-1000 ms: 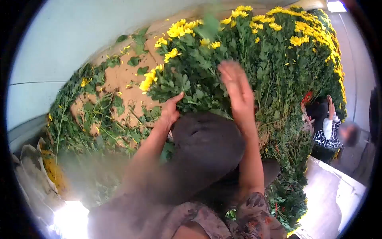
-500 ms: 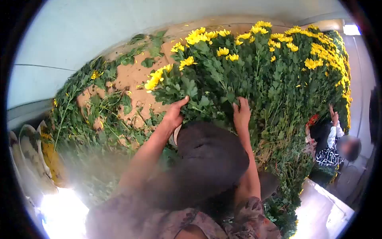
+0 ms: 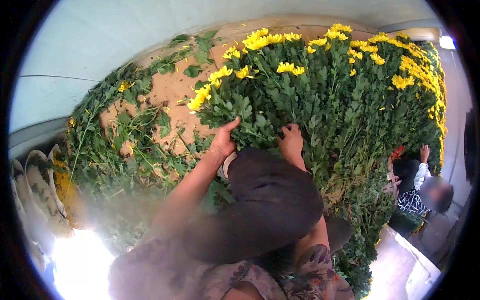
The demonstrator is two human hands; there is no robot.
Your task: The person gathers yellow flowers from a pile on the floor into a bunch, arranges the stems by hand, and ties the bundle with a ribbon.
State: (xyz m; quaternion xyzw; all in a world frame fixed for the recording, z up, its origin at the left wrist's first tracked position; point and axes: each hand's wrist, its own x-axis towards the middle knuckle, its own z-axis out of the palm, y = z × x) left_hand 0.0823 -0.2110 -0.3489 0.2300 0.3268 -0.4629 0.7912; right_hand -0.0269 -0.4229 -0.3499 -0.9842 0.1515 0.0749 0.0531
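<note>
Just beyond the dark-trousered knee (image 3: 275, 192), in our head view, we have both hands at a leafy clump of yellow-flowered stems (image 3: 247, 107). Our left hand (image 3: 224, 140) is at the clump's near edge, on the left of the knee, thumb raised and its other fingers mostly out of sight; how tightly it closes, we cannot tell. Our right hand (image 3: 291, 144), up against the far right of the knee, has its fingers bent with the tips among the leaves, and whether they grip any stems is hidden from us.

With one hand on either side, we seem to be keeping the stems together and level. The blooms point away from the knee, as do those of the thick flower bank (image 3: 360, 110) to its right (perhaps so that the heads escape crushing). Cardboard (image 3: 175, 85) lies beyond the knee to the left, likely there to keep the flowers off the floor, with loose greenery (image 3: 132, 132) scattered over it.

The clump looks fresh: broad, lobed, dark green leaves, crowded together, and bright yellow heads with many narrow petals, strung in a slanting line along the clump's far left edge. Well to the right of the knee, another person (image 3: 415, 197) sits beside the bank, one hand raised.
</note>
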